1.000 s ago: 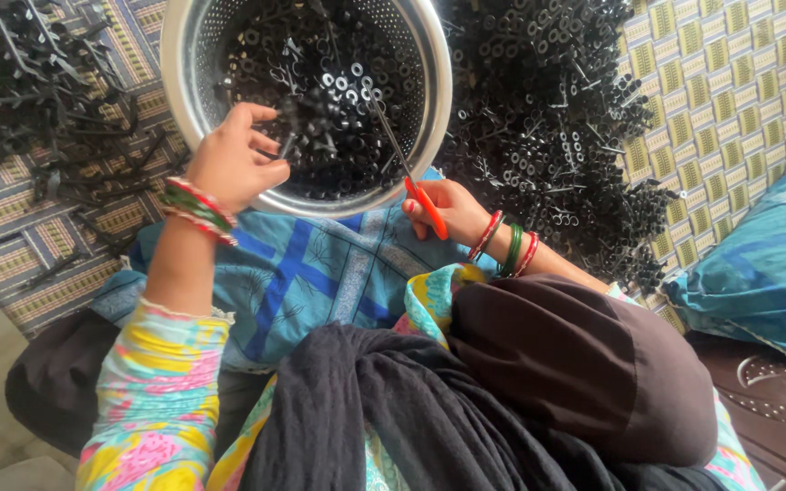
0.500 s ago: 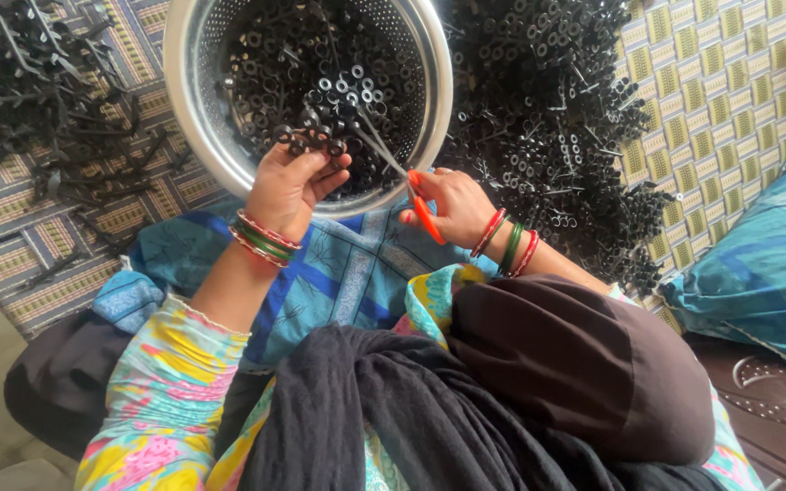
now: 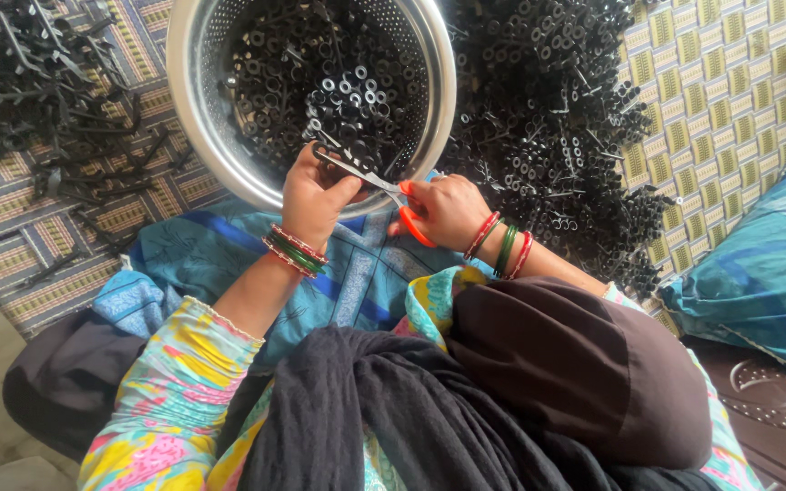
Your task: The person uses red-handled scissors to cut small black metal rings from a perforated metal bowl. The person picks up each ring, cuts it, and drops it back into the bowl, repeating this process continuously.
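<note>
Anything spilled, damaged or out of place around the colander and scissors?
Nothing looks damaged. Loose black plastic pieces lie heaped on the mat right of the colander, more scattered left. The right hand holds orange-handled scissors; the left hand grips a piece.

A shiny perforated steel colander (image 3: 202,109) holds matt black plastic rings (image 3: 338,91), the scissors (image 3: 384,195) pair bright metal blades with glossy orange plastic handles, over a woven mat (image 3: 730,82).

One head-worn camera looks steeply down from close above, over the person's lap toward the colander (image 3: 229,173) beyond.
</note>
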The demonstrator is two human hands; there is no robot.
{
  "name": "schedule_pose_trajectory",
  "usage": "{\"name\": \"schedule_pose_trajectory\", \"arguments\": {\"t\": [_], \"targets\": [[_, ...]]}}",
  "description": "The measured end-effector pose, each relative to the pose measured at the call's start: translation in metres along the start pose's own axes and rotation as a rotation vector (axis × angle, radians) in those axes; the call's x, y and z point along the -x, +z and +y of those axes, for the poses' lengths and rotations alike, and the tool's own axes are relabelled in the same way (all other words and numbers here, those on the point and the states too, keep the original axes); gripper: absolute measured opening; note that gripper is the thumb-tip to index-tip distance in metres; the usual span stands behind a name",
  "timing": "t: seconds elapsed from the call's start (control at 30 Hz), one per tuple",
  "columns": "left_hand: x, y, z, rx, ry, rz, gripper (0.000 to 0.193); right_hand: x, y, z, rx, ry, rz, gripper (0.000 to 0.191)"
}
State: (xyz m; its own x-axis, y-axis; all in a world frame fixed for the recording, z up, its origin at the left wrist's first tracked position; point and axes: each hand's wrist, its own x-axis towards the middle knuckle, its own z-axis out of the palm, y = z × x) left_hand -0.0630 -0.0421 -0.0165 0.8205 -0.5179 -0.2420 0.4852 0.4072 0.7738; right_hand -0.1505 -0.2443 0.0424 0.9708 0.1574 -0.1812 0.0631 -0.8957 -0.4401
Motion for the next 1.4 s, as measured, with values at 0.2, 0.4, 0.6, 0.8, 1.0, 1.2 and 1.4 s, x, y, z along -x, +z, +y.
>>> {"name": "schedule_pose_trajectory", "arguments": {"t": [0.2,0.4,0.6,0.8,1.0,1.2,1.4], "targets": [[0.001,-0.006,-0.004,0.020,-0.041,-0.008,0.025,0.004,0.008,0.005,-0.098,0.060,-0.049,0.030],[0.004,0.000,-0.010,-0.022,-0.086,-0.044,0.030,0.001,-0.002,-0.001,-0.080,0.062,-0.075,0.042],[0.004,-0.001,-0.008,0.011,-0.145,-0.050,0.030,0.000,-0.004,-0.007,-0.223,0.154,-0.091,0.026],[0.007,0.003,-0.008,-0.299,-0.028,-0.093,0.024,-0.001,-0.005,-0.003,-0.192,0.126,-0.113,0.042],[0.001,0.003,0.006,-0.242,-0.067,-0.118,0.018,0.003,0.004,0.002,-0.203,0.184,-0.031,0.035],[-0.005,-0.007,0.044,0.074,-0.298,-0.085,0.018,0.001,0.000,0.005,-0.373,0.397,-0.225,0.042],[-0.010,-0.011,0.050,-0.020,-0.118,-0.059,0.014,0.002,-0.001,0.009,-0.300,0.207,-0.226,0.054]]}}
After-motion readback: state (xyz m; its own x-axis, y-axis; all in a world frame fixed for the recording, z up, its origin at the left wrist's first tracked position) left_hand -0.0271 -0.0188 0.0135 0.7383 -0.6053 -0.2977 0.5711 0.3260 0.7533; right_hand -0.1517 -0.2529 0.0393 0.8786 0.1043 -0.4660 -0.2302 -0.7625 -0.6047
